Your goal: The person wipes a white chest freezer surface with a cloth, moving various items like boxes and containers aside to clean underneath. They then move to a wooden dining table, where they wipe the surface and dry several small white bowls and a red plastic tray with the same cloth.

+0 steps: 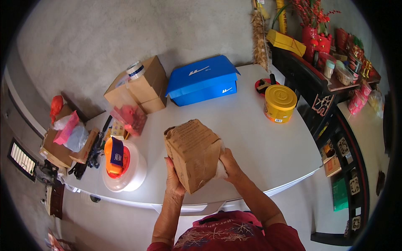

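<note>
While the left hand and right hand clasp a brown cardboard box between them above the worktop, a yellow tin stands beyond that grip.

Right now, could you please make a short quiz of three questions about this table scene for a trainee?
1. True or false: both hands grip the brown cardboard box.
2. What stands on the white table to the right of the blue box? A) yellow tin B) green bottle C) black kettle
3. What lies on top of the closed carton at the far left?

Key:
1. True: the left hand and the right hand hold it from both sides, above the table.
2. A, the yellow tin.
3. A tape roll.
</note>
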`<state>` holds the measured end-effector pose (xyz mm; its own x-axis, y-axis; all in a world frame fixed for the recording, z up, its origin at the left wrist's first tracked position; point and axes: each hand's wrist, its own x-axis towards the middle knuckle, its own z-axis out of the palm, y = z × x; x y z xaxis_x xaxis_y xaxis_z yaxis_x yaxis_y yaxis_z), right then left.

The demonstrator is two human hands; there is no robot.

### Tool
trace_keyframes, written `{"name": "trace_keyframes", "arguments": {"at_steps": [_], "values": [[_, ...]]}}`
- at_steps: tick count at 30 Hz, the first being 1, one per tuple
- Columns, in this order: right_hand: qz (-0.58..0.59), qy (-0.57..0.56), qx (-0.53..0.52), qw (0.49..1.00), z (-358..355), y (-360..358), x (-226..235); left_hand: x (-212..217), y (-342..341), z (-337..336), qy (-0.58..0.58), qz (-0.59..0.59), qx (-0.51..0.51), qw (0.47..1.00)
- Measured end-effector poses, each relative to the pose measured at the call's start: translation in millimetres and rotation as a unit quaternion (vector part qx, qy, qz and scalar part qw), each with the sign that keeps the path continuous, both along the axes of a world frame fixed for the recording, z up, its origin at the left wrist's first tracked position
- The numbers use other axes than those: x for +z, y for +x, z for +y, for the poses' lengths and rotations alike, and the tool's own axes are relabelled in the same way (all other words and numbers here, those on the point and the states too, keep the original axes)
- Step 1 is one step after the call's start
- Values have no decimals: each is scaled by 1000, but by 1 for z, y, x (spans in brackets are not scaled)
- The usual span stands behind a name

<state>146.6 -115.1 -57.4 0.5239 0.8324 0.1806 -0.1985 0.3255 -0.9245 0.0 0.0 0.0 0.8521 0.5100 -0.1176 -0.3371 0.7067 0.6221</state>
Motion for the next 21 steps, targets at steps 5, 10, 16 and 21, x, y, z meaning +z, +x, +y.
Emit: {"name": "trace_keyframes", "arguments": {"at_steps": [5, 10, 16, 21], "values": [[56, -181, -37, 981, -34, -31, 44, 9, 7, 3, 17, 19, 31, 999], [38, -146, 61, 987, -55, -38, 40, 10, 17, 20, -15, -35, 18, 999], [46, 23, -169, 984, -25, -6, 84, 13, 30, -2, -50, -21, 2, 998], [-138, 60, -297, 943, 5, -26, 54, 28, 39, -14, 31, 24, 12, 999]]}}
